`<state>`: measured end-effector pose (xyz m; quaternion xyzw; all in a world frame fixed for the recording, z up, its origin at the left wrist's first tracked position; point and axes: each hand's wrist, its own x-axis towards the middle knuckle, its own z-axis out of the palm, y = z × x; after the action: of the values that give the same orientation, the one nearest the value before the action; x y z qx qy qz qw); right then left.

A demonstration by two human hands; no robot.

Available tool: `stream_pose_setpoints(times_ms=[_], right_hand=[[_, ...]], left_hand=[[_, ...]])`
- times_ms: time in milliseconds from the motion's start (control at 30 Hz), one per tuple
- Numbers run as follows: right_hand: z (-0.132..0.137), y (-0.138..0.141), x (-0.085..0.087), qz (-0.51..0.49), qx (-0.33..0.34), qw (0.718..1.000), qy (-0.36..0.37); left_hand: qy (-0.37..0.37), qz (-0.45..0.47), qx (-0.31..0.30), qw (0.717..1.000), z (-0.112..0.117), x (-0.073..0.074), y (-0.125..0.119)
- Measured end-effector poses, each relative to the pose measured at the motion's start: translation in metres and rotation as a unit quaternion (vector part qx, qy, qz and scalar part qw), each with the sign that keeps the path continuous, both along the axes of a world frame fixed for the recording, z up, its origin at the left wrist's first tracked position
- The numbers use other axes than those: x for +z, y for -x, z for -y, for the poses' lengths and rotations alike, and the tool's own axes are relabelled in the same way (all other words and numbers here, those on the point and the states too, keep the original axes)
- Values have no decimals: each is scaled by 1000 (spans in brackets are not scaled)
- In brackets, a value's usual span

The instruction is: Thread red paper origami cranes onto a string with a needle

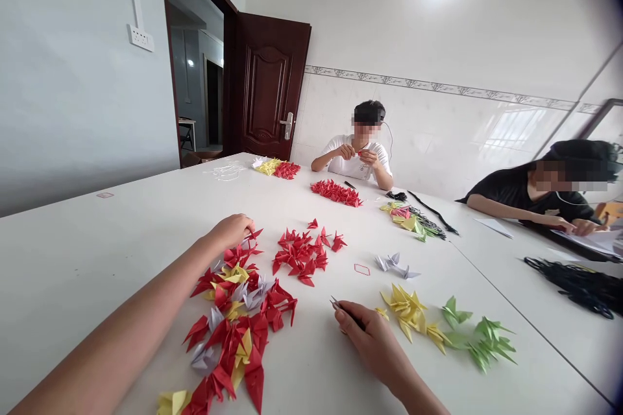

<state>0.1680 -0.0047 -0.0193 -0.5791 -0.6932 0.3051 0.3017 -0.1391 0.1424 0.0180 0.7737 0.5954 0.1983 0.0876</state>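
My right hand (374,343) is pinching a slim pointed tool (348,313) beside the yellow paper folds (407,312), sorted for easy reach, while my curled left hand (231,231) touches the mixed pile (248,331), can't tell if it's gripping anything.

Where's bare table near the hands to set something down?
A bare patch of white tabletop lies between the mixed paper-crane pile and the right hand; another lies beyond the left forearm, away from the pile. Crowded: the pile under the left hand, the red cranes and the yellow cranes.
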Motion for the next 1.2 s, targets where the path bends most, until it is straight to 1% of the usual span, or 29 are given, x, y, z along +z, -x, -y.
stream_pose_setpoints(times_ms=[67,133,267,333,433,500,567,633,767,933,1067,1200], right_hand=[[0,1,0,-7,-7,1000,-8],[0,1,1,-11,1,1000,-6],[0,0,2,-10,7,1000,-3],[0,0,2,-8,8,1000,-8],[1,0,3,-6,9,999,-31],[3,0,5,-5,1,999,-52],[5,1,8,-4,-6,997,-76],[7,2,10,-4,-10,995,-102],[10,2,13,16,-22,986,-162],[15,3,16,61,-12,974,-217],[17,5,16,119,7,968,-223],[18,7,14,147,-19,967,-208]], left_hand=[[-34,6,-4,999,2,5,-4],[-62,17,-9,998,5,11,-10],[-85,45,-30,995,18,22,-31],[-82,72,-56,992,28,26,-45],[-64,129,-114,983,48,32,-68],[-63,144,-151,976,63,36,-82],[-70,128,-185,972,78,39,-93],[-79,92,-217,969,90,42,-102],[-107,24,-267,957,103,41,-112],[-113,-35,-308,944,108,33,-122],[-117,-64,-337,932,113,27,-127],[-131,-59,-343,928,115,26,-129]])
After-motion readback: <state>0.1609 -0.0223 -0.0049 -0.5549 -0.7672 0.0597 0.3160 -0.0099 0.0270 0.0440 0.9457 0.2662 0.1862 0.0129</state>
